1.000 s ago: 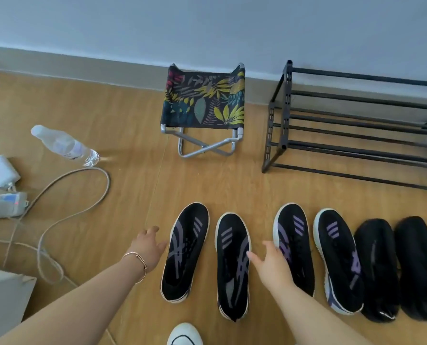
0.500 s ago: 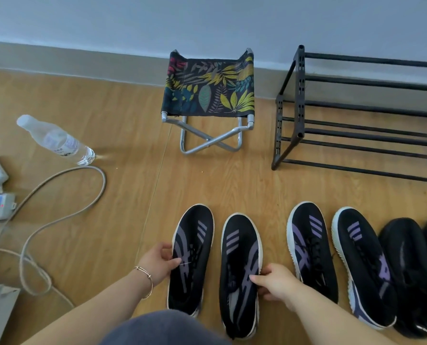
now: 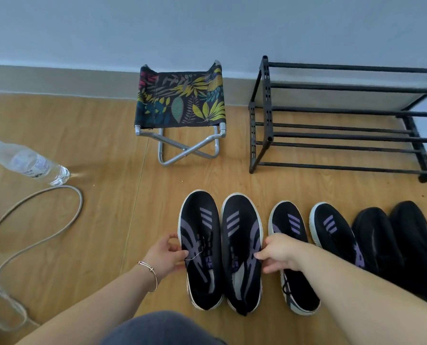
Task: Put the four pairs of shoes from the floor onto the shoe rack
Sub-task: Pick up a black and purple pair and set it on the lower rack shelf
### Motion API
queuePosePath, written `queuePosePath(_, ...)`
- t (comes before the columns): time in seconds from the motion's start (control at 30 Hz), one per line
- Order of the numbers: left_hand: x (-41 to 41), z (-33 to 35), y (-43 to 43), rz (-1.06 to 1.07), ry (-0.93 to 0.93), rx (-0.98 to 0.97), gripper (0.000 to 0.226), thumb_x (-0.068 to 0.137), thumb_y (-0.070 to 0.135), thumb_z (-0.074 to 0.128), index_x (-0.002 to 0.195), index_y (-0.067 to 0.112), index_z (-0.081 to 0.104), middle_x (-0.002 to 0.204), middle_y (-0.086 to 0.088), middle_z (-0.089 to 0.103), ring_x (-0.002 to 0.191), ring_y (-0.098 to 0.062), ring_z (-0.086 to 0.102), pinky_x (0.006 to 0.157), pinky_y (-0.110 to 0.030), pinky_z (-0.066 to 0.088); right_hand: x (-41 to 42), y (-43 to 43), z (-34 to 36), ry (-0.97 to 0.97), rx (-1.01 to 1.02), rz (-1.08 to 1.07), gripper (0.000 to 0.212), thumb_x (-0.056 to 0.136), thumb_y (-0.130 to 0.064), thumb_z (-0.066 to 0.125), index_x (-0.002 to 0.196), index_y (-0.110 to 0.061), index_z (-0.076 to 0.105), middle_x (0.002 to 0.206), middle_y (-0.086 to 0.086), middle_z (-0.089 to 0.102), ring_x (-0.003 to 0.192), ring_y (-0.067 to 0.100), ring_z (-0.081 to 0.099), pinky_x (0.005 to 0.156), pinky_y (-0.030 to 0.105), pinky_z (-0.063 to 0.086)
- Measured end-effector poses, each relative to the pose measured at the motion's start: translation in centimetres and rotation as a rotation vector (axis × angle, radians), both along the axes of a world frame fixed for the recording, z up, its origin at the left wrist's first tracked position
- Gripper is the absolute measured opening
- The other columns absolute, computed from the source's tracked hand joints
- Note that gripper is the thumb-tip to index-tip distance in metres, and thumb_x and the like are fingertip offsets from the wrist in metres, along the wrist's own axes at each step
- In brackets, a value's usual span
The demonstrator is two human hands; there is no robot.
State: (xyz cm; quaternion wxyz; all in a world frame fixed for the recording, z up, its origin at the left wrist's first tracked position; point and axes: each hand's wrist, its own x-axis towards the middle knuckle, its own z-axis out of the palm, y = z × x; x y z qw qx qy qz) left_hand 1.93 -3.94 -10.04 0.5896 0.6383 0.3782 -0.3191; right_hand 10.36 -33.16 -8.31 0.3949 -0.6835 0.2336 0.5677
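Observation:
Several dark shoes stand in a row on the wooden floor, toes toward the wall. My left hand [image 3: 166, 256] grips the outer side of the leftmost black shoe [image 3: 201, 240] with grey-purple stripes. My right hand [image 3: 279, 253] grips the outer side of its mate [image 3: 242, 245], and the two shoes are pressed side by side. To their right sit a second striped pair [image 3: 292, 225] [image 3: 331, 227] and a plain black pair [image 3: 391, 235]. The empty black shoe rack [image 3: 341, 135] stands against the wall at the back right.
A small folding stool [image 3: 181, 105] with leaf-print fabric stands left of the rack. A clear water bottle [image 3: 26, 161] lies at the left, with a looping grey cable [image 3: 46, 235] below it. My knee [image 3: 162, 329] shows at the bottom edge.
Both hands reached down and closed on the outer sides of the leftmost pair, pushing the two shoes together. The view has shifted left, so the rack and shoes sit more to the right.

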Motion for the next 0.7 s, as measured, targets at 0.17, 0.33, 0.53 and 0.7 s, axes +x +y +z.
queuePosePath(0.17,4.1,1.3,-2.9,-0.087,-0.064,-0.036,0.041,0.089,-0.005,0.069,0.121,0.014,0.052,0.11,-0.03,0.065,0.093,-0.035,0.075,0.075,-0.045,0.064,4.9,-3.2,1.9,0.045,-0.087,0.085,0.032,0.094,0.007,0.061,0.125,-0.001,0.065,0.107,0.011,0.071,0.095,0.027,0.071,0.073,0.035,0.064)
queuePosePath(0.33,8.5,2.9,-6.3,-0.209,-0.1,-0.036,0.041,0.09,-0.003,0.068,0.123,0.013,0.051,0.104,-0.021,0.069,0.088,-0.03,0.077,0.076,-0.043,0.064,7.0,-8.1,3.9,0.018,-0.097,0.104,0.022,0.095,0.002,0.063,0.115,-0.002,0.069,0.105,0.014,0.077,0.094,0.027,0.076,0.086,0.038,0.062)
queuePosePath(0.53,13.0,5.9,-11.5,-0.343,-0.068,-0.013,0.04,0.09,-0.003,0.068,0.122,0.012,0.049,0.1,-0.016,0.072,0.091,-0.03,0.076,0.083,-0.049,0.063,6.9,-13.4,6.2,-0.041,-0.097,0.031,0.02,0.096,-0.002,0.062,0.115,-0.002,0.07,0.102,0.016,0.079,0.096,0.028,0.077,0.087,0.039,0.062)
queuePosePath(0.7,15.3,8.6,-15.4,-0.335,-0.052,-0.028,0.042,0.092,-0.005,0.063,0.127,0.011,0.046,0.096,-0.013,0.074,0.083,-0.026,0.077,0.079,-0.05,0.063,7.2,-16.2,9.6,-0.066,-0.153,-0.052,0.019,0.097,0.0,0.06,0.114,0.001,0.068,0.098,0.018,0.079,0.093,0.03,0.077,0.084,0.04,0.063)
